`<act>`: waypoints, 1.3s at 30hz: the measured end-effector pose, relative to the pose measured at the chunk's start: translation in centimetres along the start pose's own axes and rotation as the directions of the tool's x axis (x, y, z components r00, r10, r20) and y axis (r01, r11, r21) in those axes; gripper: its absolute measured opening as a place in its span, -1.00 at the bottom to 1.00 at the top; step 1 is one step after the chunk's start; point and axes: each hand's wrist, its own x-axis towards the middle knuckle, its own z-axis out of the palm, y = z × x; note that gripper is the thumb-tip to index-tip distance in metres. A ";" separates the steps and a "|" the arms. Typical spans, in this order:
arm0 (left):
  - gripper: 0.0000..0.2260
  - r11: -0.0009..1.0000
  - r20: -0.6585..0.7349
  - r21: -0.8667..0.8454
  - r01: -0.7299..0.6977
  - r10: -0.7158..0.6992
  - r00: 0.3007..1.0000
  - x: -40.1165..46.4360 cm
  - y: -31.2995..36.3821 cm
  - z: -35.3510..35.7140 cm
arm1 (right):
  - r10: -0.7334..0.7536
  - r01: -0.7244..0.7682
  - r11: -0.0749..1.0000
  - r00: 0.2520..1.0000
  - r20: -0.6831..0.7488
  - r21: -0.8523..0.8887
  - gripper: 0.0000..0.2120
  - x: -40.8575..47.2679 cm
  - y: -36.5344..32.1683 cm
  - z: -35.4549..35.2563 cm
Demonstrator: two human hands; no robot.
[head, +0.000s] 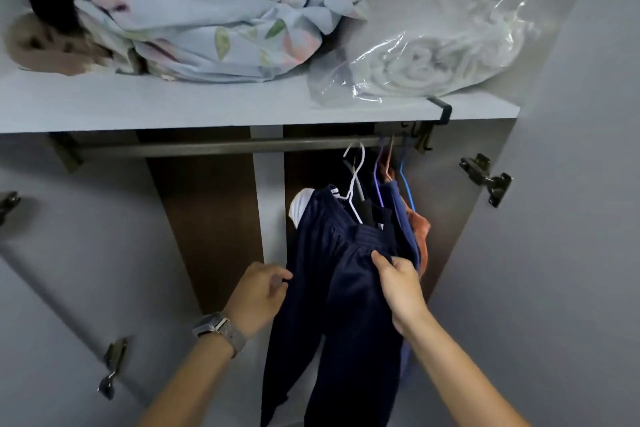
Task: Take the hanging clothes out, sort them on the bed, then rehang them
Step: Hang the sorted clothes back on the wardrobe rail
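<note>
The right hand point(398, 284) pinches a fold of the dark navy ribbed trousers point(339, 288) near their waistband, right of the frame's centre. The left hand point(258, 298), a metal-mesh wristwatch point(218, 329) on its wrist, grips the same garment's left edge with curled fingers. The trousers hang from a white wire hanger point(355, 180) whose hook sits on the grey metal rail point(207, 148) under the pale wardrobe shelf point(173, 107).

Just right of them, bunched at the rail's right end, hang a blue garment point(400, 215) and an orange-brown garment point(420, 229) on purple and blue hangers.

On the shelf in the upper frame lie a crumpled floral blue sheet point(207, 10) and a white blanket in a clear plastic bag point(433, 55).

Risks, as I judge them: pulling on the cloth rather than lifting the hook could slide the trousers off the hanger, or drag the tangled neighbouring hangers along and drop garments to the wardrobe floor.
</note>
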 end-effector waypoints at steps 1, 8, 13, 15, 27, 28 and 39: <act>-0.83 1.000 0.010 -0.003 -0.004 0.004 1.000 0.9 -0.5 -0.1 | -0.011 0.011 1.000 1.000 -0.027 -0.009 -0.73 1.0 -0.5 1.2; -0.75 0.997 0.026 -0.081 -0.014 0.016 1.000 3.5 -3.0 -1.0 | -0.127 0.099 0.977 0.982 -0.142 -0.187 -0.64 8.6 -2.0 6.7; -0.35 0.998 0.018 -0.065 0.021 -0.020 1.000 4.3 -6.2 -2.0 | 0.049 -0.073 0.944 0.995 -0.082 -0.323 -0.66 13.1 -0.9 8.3; -0.33 0.999 0.055 -0.024 0.032 -0.030 0.998 4.7 -6.9 -2.2 | 0.144 -0.102 0.839 0.989 0.037 -0.535 -0.65 14.0 0.2 8.2; -0.58 0.991 0.246 0.081 -0.110 0.087 0.965 8.6 -4.3 0.6 | -0.621 0.476 -0.023 0.682 0.386 -0.879 -0.45 13.6 -2.6 4.0; -0.55 0.989 0.231 0.054 -0.139 0.123 0.965 8.9 -3.4 1.1 | -0.614 0.443 -0.089 0.681 0.399 -0.892 -0.46 14.3 -3.4 3.9; -0.47 0.967 0.051 -0.252 0.021 -0.008 0.999 17.0 3.4 4.5 | -0.156 0.302 0.208 0.949 0.273 -0.930 -0.44 17.9 -4.4 -1.1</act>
